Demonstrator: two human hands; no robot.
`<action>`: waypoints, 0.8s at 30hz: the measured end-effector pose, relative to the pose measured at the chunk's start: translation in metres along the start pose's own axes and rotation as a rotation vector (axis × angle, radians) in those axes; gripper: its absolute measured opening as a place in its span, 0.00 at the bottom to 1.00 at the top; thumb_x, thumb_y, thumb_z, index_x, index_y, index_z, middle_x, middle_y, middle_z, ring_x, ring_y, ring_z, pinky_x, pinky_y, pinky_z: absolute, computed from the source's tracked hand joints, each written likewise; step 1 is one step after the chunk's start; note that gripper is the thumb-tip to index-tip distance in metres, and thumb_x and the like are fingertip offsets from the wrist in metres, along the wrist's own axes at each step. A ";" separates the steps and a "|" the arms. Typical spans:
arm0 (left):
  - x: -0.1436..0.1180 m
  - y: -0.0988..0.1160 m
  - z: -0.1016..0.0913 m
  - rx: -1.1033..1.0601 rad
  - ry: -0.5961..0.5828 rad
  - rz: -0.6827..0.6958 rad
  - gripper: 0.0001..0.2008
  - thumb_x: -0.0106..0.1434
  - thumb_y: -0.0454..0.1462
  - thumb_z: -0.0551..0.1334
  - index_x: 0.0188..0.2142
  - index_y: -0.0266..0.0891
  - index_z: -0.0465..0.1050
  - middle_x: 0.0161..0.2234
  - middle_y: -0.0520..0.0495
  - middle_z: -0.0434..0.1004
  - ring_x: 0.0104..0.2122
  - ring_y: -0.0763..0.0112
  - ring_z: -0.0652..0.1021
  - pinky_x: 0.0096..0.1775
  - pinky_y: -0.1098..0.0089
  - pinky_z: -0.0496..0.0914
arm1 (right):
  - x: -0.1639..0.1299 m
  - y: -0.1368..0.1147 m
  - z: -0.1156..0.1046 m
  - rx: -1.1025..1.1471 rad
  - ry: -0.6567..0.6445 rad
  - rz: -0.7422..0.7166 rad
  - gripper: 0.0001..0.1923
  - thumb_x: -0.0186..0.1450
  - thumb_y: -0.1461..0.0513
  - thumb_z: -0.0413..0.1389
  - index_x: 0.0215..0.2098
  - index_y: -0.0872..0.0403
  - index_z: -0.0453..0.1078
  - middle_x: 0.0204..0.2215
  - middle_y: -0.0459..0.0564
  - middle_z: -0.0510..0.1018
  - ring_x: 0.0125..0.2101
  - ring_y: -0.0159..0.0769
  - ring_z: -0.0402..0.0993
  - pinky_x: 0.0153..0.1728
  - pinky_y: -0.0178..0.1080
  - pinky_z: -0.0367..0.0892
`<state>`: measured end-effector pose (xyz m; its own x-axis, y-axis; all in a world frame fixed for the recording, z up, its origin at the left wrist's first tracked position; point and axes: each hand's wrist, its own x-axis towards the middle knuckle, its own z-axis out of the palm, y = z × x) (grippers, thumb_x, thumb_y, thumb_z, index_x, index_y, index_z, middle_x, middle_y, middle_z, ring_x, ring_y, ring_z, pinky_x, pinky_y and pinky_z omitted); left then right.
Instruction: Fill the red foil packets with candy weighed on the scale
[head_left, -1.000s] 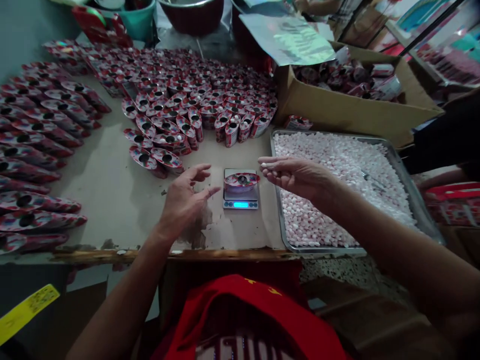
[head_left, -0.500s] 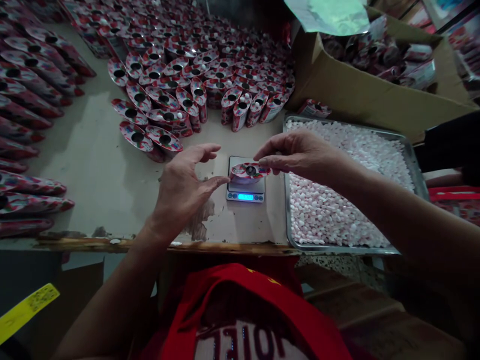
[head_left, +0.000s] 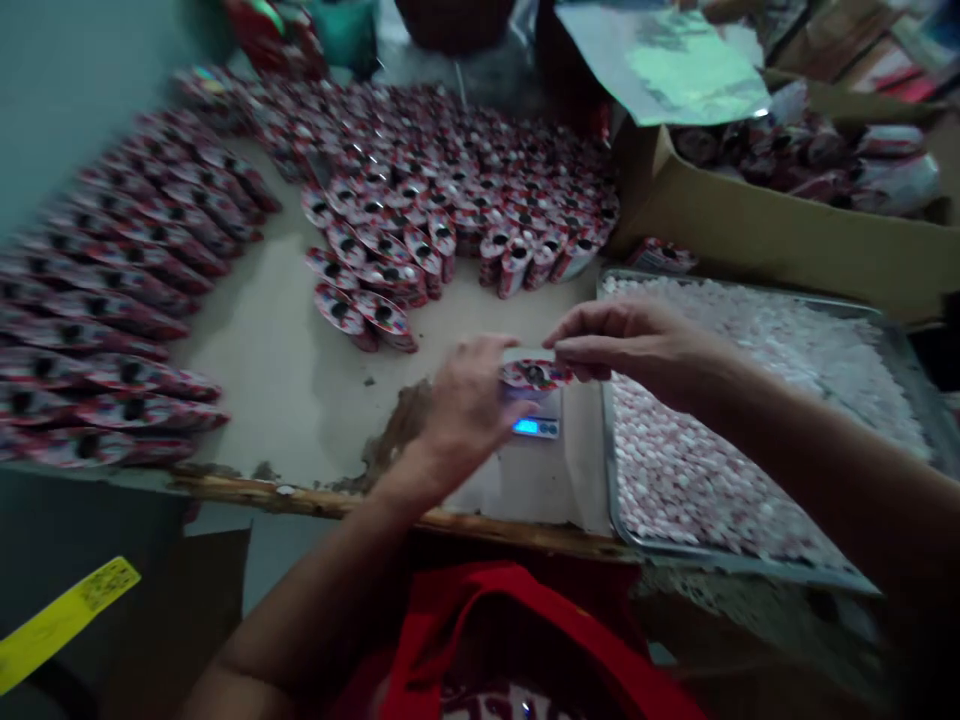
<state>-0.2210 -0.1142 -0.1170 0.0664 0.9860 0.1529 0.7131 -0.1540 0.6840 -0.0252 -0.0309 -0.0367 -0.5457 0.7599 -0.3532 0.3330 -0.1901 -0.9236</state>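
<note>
Hands meet over one small scale (head_left: 537, 420): left hand (head_left: 469, 405) and right hand (head_left: 634, 340) both pinch one red packet (head_left: 534, 375) on it. One tray (head_left: 885, 340) of white pellets sits right, one carton (head_left: 757, 235) beyond, countless packets behind. Half a second ago the left hand was open, apart.

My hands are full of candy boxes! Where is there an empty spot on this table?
Bare tabletop lies between the left rows of red containers, the centre cluster and the left hand. Crowded: the scale, candy tray and cardboard box.
</note>
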 end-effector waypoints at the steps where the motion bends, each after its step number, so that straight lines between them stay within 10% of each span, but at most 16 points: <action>1: 0.003 0.004 0.005 0.002 -0.068 0.034 0.27 0.60 0.34 0.77 0.58 0.40 0.75 0.55 0.40 0.81 0.56 0.51 0.79 0.58 0.54 0.74 | 0.002 0.001 0.000 0.094 0.018 0.006 0.07 0.60 0.59 0.69 0.35 0.53 0.81 0.28 0.49 0.80 0.26 0.31 0.69 0.27 0.35 0.63; 5: 0.003 0.003 -0.013 -0.012 -0.190 0.068 0.11 0.69 0.33 0.68 0.51 0.44 0.79 0.49 0.45 0.83 0.50 0.58 0.81 0.51 0.61 0.76 | 0.023 0.000 0.004 0.311 0.031 0.013 0.10 0.50 0.65 0.66 0.32 0.53 0.77 0.32 0.49 0.80 0.29 0.32 0.72 0.29 0.35 0.65; 8: -0.012 -0.027 -0.080 -0.034 -0.044 -0.063 0.11 0.69 0.41 0.70 0.50 0.43 0.79 0.47 0.46 0.83 0.44 0.61 0.82 0.47 0.62 0.76 | 0.050 -0.004 0.028 0.145 -0.033 -0.054 0.11 0.54 0.59 0.67 0.34 0.54 0.76 0.22 0.42 0.68 0.22 0.29 0.58 0.24 0.35 0.52; 12: -0.021 -0.105 -0.196 0.109 0.254 -0.240 0.21 0.60 0.47 0.76 0.48 0.43 0.79 0.46 0.45 0.84 0.42 0.60 0.82 0.47 0.62 0.77 | 0.093 -0.013 0.092 -0.531 -0.020 -0.337 0.17 0.68 0.51 0.62 0.48 0.53 0.80 0.21 0.44 0.70 0.23 0.34 0.64 0.27 0.37 0.51; 16: -0.017 -0.177 -0.273 0.134 0.068 -0.246 0.25 0.54 0.48 0.75 0.50 0.43 0.80 0.51 0.44 0.84 0.51 0.56 0.81 0.56 0.60 0.75 | 0.124 -0.026 0.153 -1.288 -0.018 -0.347 0.16 0.75 0.55 0.56 0.54 0.52 0.80 0.37 0.60 0.87 0.37 0.48 0.83 0.31 0.40 0.57; 20: -0.026 -0.210 -0.294 0.125 -0.197 -0.292 0.26 0.54 0.52 0.71 0.49 0.43 0.82 0.50 0.44 0.85 0.52 0.55 0.82 0.58 0.59 0.74 | 0.131 -0.035 0.163 -1.485 -0.030 -0.280 0.20 0.79 0.54 0.49 0.49 0.53 0.82 0.41 0.65 0.87 0.41 0.52 0.86 0.30 0.41 0.57; 24: -0.056 -0.213 -0.275 0.286 -0.244 -0.218 0.28 0.58 0.56 0.68 0.52 0.44 0.82 0.55 0.40 0.83 0.57 0.49 0.80 0.65 0.52 0.69 | 0.110 -0.036 0.115 -1.551 0.098 -0.240 0.20 0.77 0.51 0.51 0.47 0.48 0.83 0.41 0.58 0.88 0.38 0.49 0.84 0.28 0.41 0.51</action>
<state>-0.5687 -0.1537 -0.0755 0.0314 0.9850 -0.1697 0.8909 0.0494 0.4515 -0.1857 -0.0116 -0.0596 -0.6702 0.7249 -0.1592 0.7168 0.6878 0.1145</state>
